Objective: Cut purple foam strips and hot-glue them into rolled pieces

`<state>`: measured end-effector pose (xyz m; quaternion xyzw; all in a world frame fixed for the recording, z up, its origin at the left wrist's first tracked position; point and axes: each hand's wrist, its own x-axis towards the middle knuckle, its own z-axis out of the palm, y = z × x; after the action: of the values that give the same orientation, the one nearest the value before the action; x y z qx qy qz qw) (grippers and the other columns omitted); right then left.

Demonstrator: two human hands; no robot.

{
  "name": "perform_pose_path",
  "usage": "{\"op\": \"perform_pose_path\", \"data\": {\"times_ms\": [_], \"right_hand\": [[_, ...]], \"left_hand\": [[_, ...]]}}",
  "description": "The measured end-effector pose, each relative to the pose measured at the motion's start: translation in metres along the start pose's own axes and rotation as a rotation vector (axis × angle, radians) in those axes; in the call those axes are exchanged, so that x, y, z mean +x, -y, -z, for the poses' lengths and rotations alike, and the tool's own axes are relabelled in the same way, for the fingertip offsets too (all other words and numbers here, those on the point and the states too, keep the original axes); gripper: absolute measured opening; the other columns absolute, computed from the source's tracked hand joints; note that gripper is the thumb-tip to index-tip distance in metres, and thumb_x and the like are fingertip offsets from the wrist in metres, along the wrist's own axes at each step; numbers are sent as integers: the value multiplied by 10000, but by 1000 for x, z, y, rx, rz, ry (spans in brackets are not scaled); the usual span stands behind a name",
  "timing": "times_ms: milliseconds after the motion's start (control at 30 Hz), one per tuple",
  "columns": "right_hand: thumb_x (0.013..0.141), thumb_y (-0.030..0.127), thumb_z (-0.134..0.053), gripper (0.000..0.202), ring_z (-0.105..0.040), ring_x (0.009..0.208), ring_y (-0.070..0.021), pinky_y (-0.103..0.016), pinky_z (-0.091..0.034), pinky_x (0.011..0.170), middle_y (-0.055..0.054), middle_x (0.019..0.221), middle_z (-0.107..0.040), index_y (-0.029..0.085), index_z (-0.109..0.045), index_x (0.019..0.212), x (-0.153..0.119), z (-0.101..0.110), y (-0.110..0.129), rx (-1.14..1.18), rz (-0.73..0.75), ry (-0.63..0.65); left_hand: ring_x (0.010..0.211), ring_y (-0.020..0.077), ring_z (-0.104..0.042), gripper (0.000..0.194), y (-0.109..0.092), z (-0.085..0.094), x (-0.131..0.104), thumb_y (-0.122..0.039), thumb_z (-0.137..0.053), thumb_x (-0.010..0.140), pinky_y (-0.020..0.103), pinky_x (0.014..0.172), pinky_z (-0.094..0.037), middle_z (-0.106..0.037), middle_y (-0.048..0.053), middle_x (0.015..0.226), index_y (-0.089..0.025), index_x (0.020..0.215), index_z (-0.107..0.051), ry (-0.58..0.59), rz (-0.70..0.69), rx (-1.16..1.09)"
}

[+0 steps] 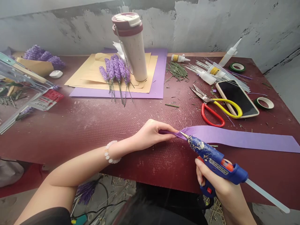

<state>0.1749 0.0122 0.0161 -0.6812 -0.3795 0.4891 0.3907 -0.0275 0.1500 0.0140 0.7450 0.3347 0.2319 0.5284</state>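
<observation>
My left hand (156, 134), with a beaded bracelet at the wrist, pinches the gathered end of a long purple paper strip (236, 138). From there the strip runs flat to the right across the table. My right hand (217, 178) is wrapped round the handle of a blue hot glue gun (208, 153). Its metal nozzle meets the pinched end of the strip, close to my left fingertips. A translucent glue stick (269, 195) sticks out of the gun's back. Whether glue is coming out is too small to tell.
Scissors (208, 103) and a phone (236, 98) lie beyond the strip. A tumbler (133, 50) and purple flower stems (116, 72) stand on stacked paper (77, 79). Glue bottles (214, 71), green tape rolls (264, 103) and cut stems (177, 71) sit at the back right.
</observation>
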Motion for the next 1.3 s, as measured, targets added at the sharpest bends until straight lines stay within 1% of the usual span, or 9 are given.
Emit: {"op": "perform_pose_path", "data": {"times_ms": [167, 467, 667, 833, 1033, 1167, 1233, 1300], "right_hand": [[815, 520, -724, 480, -548, 401, -137, -255, -485, 434, -8, 448, -561, 229, -525, 488, -1, -1, 0, -2, -1, -23], [783, 521, -749, 443, -562, 420, -141, -259, -497, 464, 8, 454, -562, 243, -508, 535, -2, -1, 3, -21, -5, -92], [797, 514, -738, 459, -557, 432, -144, -273, -497, 502, 4, 455, -560, 242, -511, 504, 0, 0, -3, -47, 31, -98], [807, 545, -721, 493, -549, 429, -134, -264, -492, 514, 11, 445, -549, 242, -503, 486, 2, 0, -7, -79, 51, -119], [819, 513, -711, 487, -559, 446, -128, -257, -504, 556, 11, 464, -559, 237, -497, 480, 2, 0, -6, -92, 46, -129], [814, 554, -712, 524, -545, 429, -139, -267, -514, 516, 1, 452, -548, 235, -502, 455, 4, 1, -12, -105, 83, -139], [814, 566, -711, 534, -547, 429, -146, -273, -516, 500, -4, 457, -550, 235, -503, 451, 5, 1, -10, -97, 69, -134], [820, 563, -712, 516, -566, 453, -147, -273, -527, 535, -5, 482, -567, 231, -527, 471, 4, 1, -3, -82, 31, -112]], "left_hand": [[718, 122, -731, 184, 1, 0, 0, -169, -721, 869, 188, 663, -544, -826, 34, 852, -144, 1027, -813, -10, -11, 22], [736, 122, -760, 165, 3, -1, 0, -154, -725, 880, 180, 697, -563, -832, 40, 880, -137, 1020, -810, -23, -115, 75], [785, 136, -779, 168, 3, -1, -1, -159, -723, 886, 196, 750, -587, -835, 40, 926, -161, 1030, -811, -26, -136, 114], [789, 135, -782, 164, 3, -1, -1, -163, -720, 896, 194, 765, -589, -835, 42, 929, -163, 1033, -810, -29, -157, 145], [755, 129, -779, 156, 3, -1, -2, -141, -721, 897, 165, 715, -571, -832, 69, 905, -108, 1023, -805, -39, -237, 165], [770, 134, -782, 160, 2, -1, -1, -148, -711, 905, 178, 740, -583, -832, 68, 913, -123, 1033, -804, -14, -226, 156], [769, 134, -780, 159, 2, -1, -2, -157, -710, 905, 196, 767, -593, -833, 57, 916, -148, 1032, -806, -3, -212, 156], [781, 136, -778, 157, 2, -1, -2, -162, -704, 909, 209, 790, -596, -832, 54, 921, -154, 1030, -804, -6, -207, 164]]}}
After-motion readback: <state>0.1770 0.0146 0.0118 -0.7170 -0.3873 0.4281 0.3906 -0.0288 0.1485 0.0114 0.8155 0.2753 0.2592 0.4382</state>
